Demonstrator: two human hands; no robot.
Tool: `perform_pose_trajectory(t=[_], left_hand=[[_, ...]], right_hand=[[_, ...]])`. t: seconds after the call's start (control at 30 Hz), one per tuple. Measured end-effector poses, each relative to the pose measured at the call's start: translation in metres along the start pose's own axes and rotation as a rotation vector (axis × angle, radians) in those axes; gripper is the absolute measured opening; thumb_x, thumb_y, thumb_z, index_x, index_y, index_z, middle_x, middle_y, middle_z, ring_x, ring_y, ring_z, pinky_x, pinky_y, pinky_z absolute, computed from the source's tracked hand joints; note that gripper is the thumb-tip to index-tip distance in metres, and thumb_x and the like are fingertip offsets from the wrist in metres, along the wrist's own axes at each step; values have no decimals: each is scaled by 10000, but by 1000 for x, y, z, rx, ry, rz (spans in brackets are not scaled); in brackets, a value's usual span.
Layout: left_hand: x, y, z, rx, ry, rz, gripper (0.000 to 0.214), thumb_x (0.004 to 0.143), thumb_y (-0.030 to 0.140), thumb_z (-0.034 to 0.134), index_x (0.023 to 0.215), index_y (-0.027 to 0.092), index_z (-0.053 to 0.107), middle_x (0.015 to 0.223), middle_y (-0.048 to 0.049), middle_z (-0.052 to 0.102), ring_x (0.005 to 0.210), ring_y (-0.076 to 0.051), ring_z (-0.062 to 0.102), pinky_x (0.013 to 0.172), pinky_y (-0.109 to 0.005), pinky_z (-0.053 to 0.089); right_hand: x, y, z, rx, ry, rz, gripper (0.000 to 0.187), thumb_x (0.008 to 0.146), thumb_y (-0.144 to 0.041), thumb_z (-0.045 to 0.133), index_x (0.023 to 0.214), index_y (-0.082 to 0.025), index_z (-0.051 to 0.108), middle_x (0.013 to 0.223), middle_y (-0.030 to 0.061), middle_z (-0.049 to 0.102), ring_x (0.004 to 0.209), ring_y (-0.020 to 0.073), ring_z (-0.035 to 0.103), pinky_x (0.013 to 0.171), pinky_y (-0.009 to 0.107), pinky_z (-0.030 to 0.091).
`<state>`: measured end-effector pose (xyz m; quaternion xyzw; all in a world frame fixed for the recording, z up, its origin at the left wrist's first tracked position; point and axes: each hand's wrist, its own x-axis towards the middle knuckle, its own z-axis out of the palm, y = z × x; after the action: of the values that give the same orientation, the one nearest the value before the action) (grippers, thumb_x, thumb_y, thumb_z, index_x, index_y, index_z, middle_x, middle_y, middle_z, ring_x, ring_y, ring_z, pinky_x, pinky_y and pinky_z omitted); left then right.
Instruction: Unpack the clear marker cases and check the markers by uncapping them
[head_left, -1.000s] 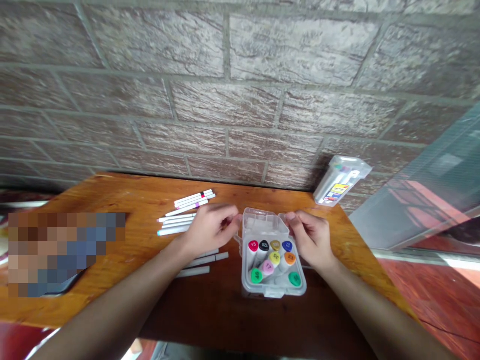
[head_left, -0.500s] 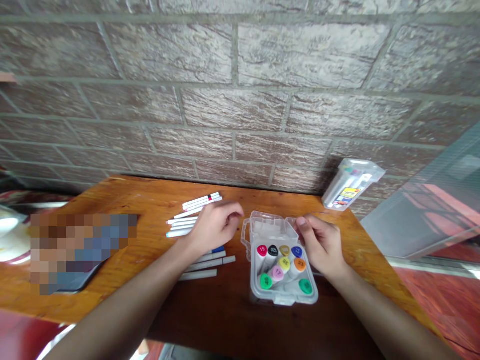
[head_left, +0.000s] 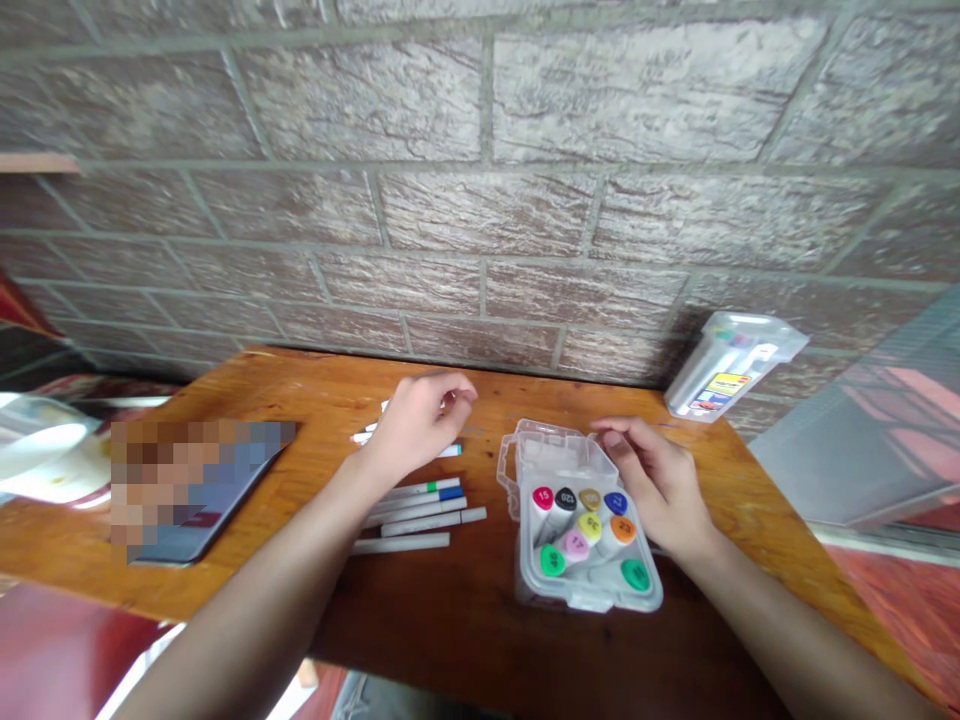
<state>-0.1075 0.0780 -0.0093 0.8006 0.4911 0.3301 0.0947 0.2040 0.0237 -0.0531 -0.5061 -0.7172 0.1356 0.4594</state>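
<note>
A clear plastic marker case [head_left: 589,600] stands on the wooden table with its lid [head_left: 551,445] raised at the back. Inside, several markers stand with coloured, numbered caps [head_left: 576,543] facing up. My right hand [head_left: 656,480] is at the case's right side, thumb and forefinger closed at the lid's corner. Over a row of white markers [head_left: 424,515] lying on the table is my left hand [head_left: 420,420], its fingers curled and thumb close to forefinger. Its palm side is hidden, so anything in it cannot be made out. Some markers farther back are partly covered by this hand.
A second clear case [head_left: 716,375] with a yellow label stands at the table's back right corner, near the brick wall [head_left: 525,230]. On the left lies a dark tablet [head_left: 217,515], partly blurred out, beside a whitish container [head_left: 56,465].
The view has shifted slightly, so table items sit farther right. My left hand has moved back and left over the markers, uncovering several in front. My right hand stays at the case.
</note>
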Motion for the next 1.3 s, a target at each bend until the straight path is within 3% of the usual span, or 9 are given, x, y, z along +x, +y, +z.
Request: perform_pose_trajectory(t=[0.1,0.23,0.33,0.43,0.63,0.93,1.1,1.3], left_hand=[[2,-11,-2,40,-56,-43,258,884,123,554,993,177,782,914,-46,816,807,-186,738,742,-268,496],[-1,-25,0,78,-257,-37,288,796,55,612,956,201,802,833,-23,803,749,-178,729,669,-251,471],[-4,-31,0,107,-384,-22,213,791,97,676,907,217,808,839,-27,801,768,-191,730,653,-257,460],[-6,-33,-1,141,-437,-36,136,793,181,740,902,223,808,895,-44,806,844,-224,739,692,-280,472],[-10,-33,-1,194,-464,-84,150,807,275,776,946,221,787,991,-69,799,955,-264,737,776,-315,502],[-12,-32,5,229,-488,-19,97,880,211,693,949,217,762,1021,-78,786,1016,-271,723,878,-339,515],[-9,-16,1,248,-454,37,155,963,205,591,888,206,726,915,-94,760,961,-279,715,857,-350,492],[-6,-1,-7,186,-380,78,248,1087,307,431,1035,220,658,911,-58,734,857,-235,706,760,-316,467]], right_hand=[[1,2,2,-3,-17,11,272,1062,-410,546,1127,-229,739,934,62,798,786,245,757,689,351,562],[2,1,2,-4,-33,23,301,1058,-437,528,1114,-225,734,929,83,793,766,266,755,684,391,572],[4,-3,2,1,-46,24,300,1047,-459,524,1098,-242,726,901,86,788,749,284,750,668,415,572],[5,-5,2,-5,-53,14,278,1032,-469,534,1082,-268,720,898,91,793,749,305,745,658,440,570],[5,-7,2,-14,-47,-21,227,1026,-434,551,1071,-283,713,927,104,807,762,329,761,662,471,579],[6,-10,2,-29,-17,-91,197,1016,-303,577,1058,-198,738,873,74,803,712,248,767,621,354,577],[6,-11,2,-42,-7,-113,196,1022,-277,567,1052,-184,737,825,50,782,685,204,745,623,312,564],[5,-12,2,-40,-12,-111,185,1014,-262,566,1046,-193,735,855,50,797,732,211,759,649,312,572]])
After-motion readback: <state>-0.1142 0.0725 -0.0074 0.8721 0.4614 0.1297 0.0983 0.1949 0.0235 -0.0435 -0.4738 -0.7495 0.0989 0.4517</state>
